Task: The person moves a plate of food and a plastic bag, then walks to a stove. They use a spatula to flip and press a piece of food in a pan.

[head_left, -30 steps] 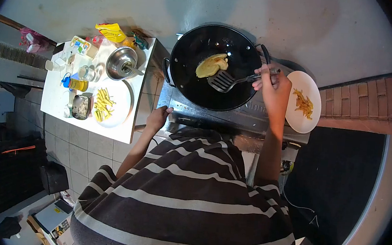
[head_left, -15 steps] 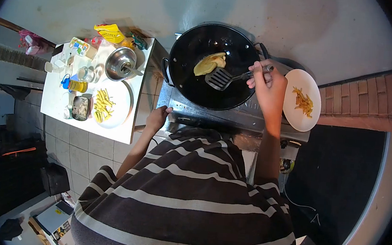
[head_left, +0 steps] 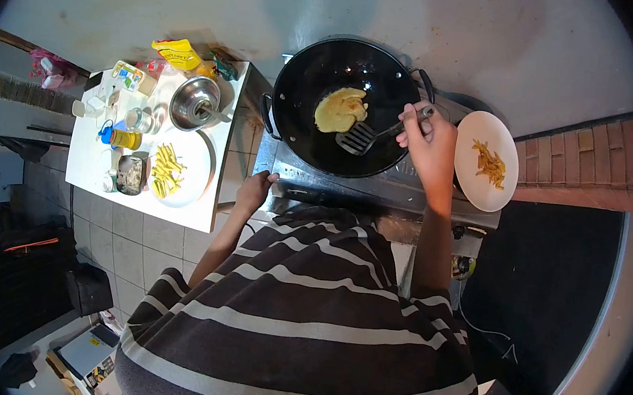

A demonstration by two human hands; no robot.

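Observation:
In the head view my right hand [head_left: 429,140] is closed round the handle of a black slotted spatula [head_left: 356,139]. The spatula's blade rests low in a black wok [head_left: 299,139], touching the lower right edge of a yellow, egg-like piece of food [head_left: 340,111]. That piece lies spread out, with a browned patch on its right. My left hand [head_left: 256,190] is closed at the front left edge of the metal stove [head_left: 310,183]; what its fingers grip there, if anything, is too small to make out.
Right of the wok stands a white plate [head_left: 466,166] with fried strips [head_left: 490,165]. On the white table [head_left: 192,217] at left are a plate of pale strips [head_left: 167,171], a steel bowl [head_left: 184,105], a yellow bottle [head_left: 127,139] and a yellow packet [head_left: 178,53].
The spatula blade has moved slightly down and right. The yellow food has spread from a folded shape into a flatter, wider one. My left hand stays where it was.

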